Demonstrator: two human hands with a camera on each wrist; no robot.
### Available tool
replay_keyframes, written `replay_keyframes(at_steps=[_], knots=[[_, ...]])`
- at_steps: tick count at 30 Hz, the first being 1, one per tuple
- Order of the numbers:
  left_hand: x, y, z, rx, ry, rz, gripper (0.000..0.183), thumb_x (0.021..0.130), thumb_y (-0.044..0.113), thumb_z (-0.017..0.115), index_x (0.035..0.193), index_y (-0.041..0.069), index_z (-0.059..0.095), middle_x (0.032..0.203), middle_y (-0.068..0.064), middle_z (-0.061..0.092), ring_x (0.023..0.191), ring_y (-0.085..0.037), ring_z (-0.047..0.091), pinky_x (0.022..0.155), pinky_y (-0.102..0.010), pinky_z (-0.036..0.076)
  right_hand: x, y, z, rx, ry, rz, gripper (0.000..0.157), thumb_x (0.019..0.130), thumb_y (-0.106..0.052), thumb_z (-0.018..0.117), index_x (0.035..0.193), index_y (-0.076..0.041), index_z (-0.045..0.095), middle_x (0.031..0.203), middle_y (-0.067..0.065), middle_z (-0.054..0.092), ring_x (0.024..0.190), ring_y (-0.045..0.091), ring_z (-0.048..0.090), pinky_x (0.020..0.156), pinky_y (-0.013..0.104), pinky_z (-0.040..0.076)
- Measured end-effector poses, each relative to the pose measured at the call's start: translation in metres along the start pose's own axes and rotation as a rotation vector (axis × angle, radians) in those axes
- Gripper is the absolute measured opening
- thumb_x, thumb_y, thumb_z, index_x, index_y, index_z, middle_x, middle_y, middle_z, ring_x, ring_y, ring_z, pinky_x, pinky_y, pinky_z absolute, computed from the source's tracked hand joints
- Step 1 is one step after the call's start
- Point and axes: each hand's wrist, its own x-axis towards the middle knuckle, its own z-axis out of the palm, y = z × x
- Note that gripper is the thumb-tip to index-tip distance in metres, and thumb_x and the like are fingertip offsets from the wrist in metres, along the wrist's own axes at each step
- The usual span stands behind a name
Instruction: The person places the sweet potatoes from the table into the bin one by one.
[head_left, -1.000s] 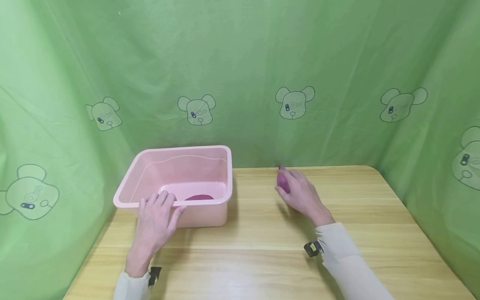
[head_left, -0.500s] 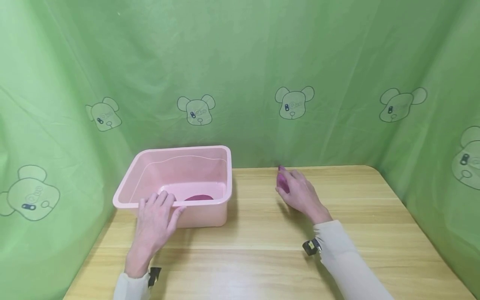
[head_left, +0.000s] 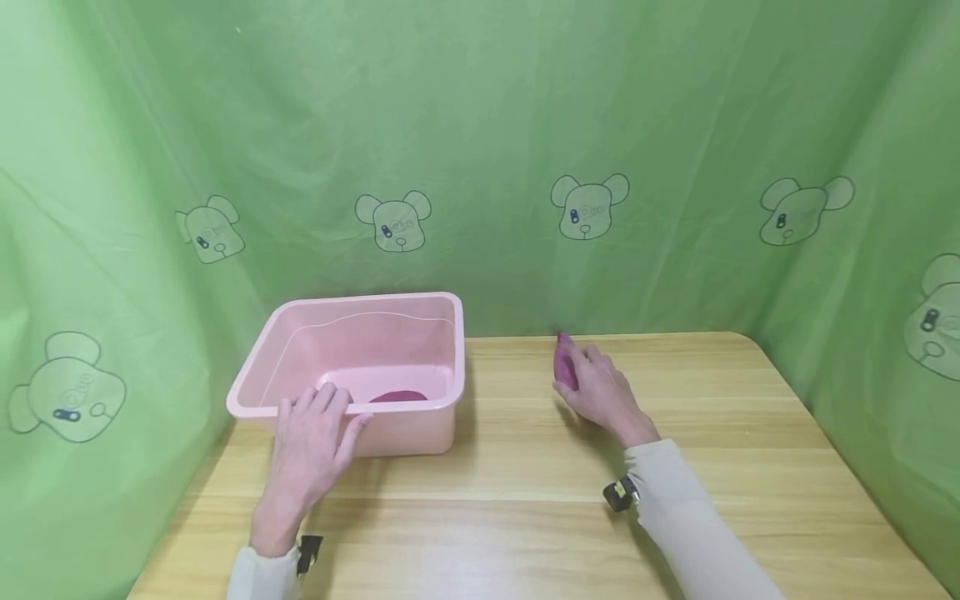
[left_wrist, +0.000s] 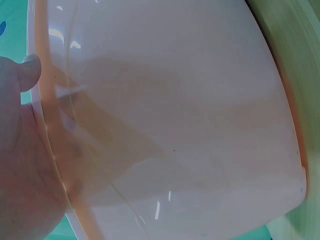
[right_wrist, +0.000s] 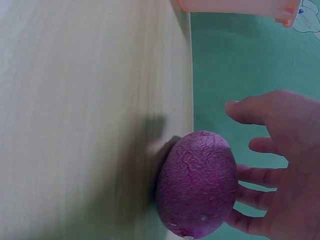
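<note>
On the left of the head view my left hand (head_left: 303,450) grips the near rim of a pink plastic basin (head_left: 420,433), fingers over the edge and thumb outside. The left wrist view shows the thumb at the rim and the basin's outer wall (left_wrist: 175,125). A purple sweet potato (head_left: 564,371) with wrinkled skin lies near the table's far edge. My right hand (head_left: 603,396) is beside it on the right. In the right wrist view its fingers reach out loosely behind the sweet potato (right_wrist: 197,182), and the thumb stands apart from it.
Inside the basin lies another purple item (head_left: 399,396), mostly hidden by the near rim. The wooden table (head_left: 510,517) is bounded by a green curtain (head_left: 480,125) with bear-head prints at the back and on both sides.
My right hand has drawn back very slightly from the sweet potato, so more of it shows. My left hand and the basin have stayed still.
</note>
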Motion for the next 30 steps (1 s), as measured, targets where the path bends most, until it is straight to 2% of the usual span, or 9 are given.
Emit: replay_keyframes(at_steps=[8, 14, 25, 30], knots=[[-0.0025, -0.0016, -0.0002, 0.005, -0.001, -0.007, 0.036, 0.102, 0.046, 0.054, 0.091, 0.011, 0.054, 0.087, -0.003, 0.049, 0.08, -0.027, 0.044, 0.075, -0.045, 0.032, 0.0005, 0.0021, 0.0085, 0.043, -0.081, 0.055, 0.092, 0.092, -0.028, 0.076, 0.163, -0.008, 0.021, 0.122, 0.034, 0.054, 0.103, 0.049, 0.059, 0.076, 0.058, 0.055], [-0.0007, -0.0006, 0.002, 0.003, -0.013, 0.001, 0.036, 0.102, 0.046, 0.054, 0.092, 0.011, 0.053, 0.088, -0.003, 0.048, 0.081, -0.027, 0.044, 0.075, -0.045, 0.032, -0.0009, 0.0044, 0.0081, 0.019, -0.11, 0.113, 0.093, 0.094, -0.03, 0.074, 0.162, -0.002, 0.018, 0.124, 0.034, 0.052, 0.106, 0.05, 0.058, 0.079, 0.062, 0.053], [-0.0006, -0.0009, 0.0028, -0.002, 0.016, 0.01, 0.039, 0.102, 0.048, 0.053, 0.09, 0.011, 0.052, 0.084, -0.002, 0.046, 0.077, -0.026, 0.041, 0.072, -0.043, 0.03, -0.0015, 0.0025, 0.0089, 0.018, -0.141, 0.126, 0.094, 0.094, -0.028, 0.073, 0.16, 0.003, 0.013, 0.121, 0.037, 0.052, 0.099, 0.048, 0.061, 0.079, 0.061, 0.054], [-0.0002, -0.0007, 0.0027, -0.003, 0.025, 0.011, 0.04, 0.102, 0.048, 0.052, 0.09, 0.011, 0.053, 0.084, -0.002, 0.046, 0.077, -0.026, 0.041, 0.072, -0.043, 0.029, -0.0021, 0.004, 0.0107, 0.008, -0.176, 0.14, 0.094, 0.097, -0.03, 0.069, 0.16, 0.005, 0.009, 0.129, 0.042, 0.048, 0.107, 0.055, 0.059, 0.086, 0.065, 0.051]])
